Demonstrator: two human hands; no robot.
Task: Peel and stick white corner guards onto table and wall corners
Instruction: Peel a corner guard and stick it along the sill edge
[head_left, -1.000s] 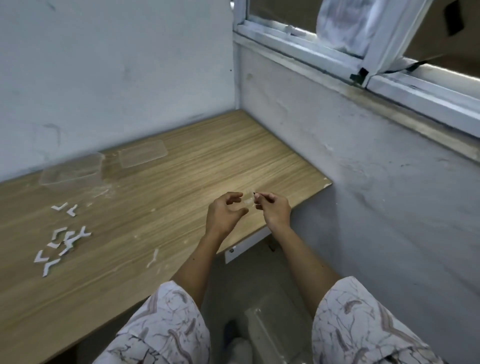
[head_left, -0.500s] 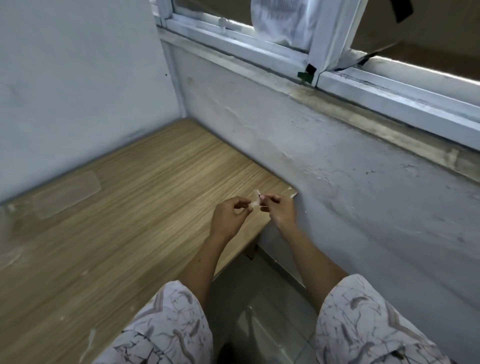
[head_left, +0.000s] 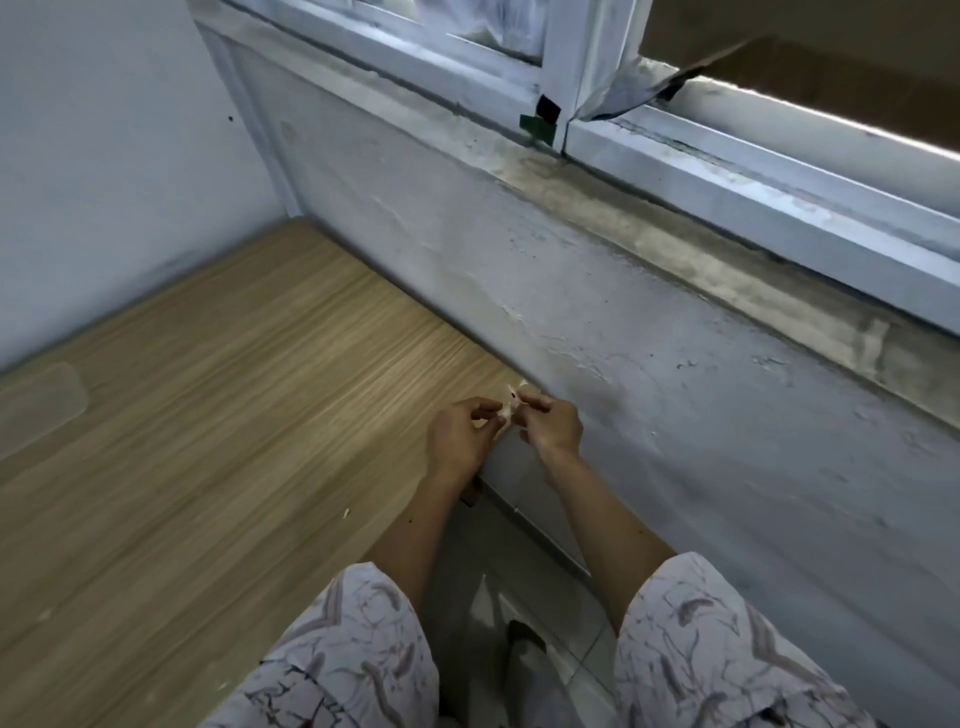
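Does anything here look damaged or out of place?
Yes. The grey plaster wall under the white window frame is cracked and flaking, and its sill is stained. A small pale scrap lies loose on the wooden table. Both hands pinch a small white corner guard.

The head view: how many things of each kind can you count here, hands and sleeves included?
Hands: 2, the left hand and right hand, both pinching one piece
White corner guards: 1, the corner guard, small and partly hidden
Clear plastic lids: 1, the lid on the wooden table
Tables: 1
Patterned sleeves: 2, the left sleeve and right sleeve
Total: 7
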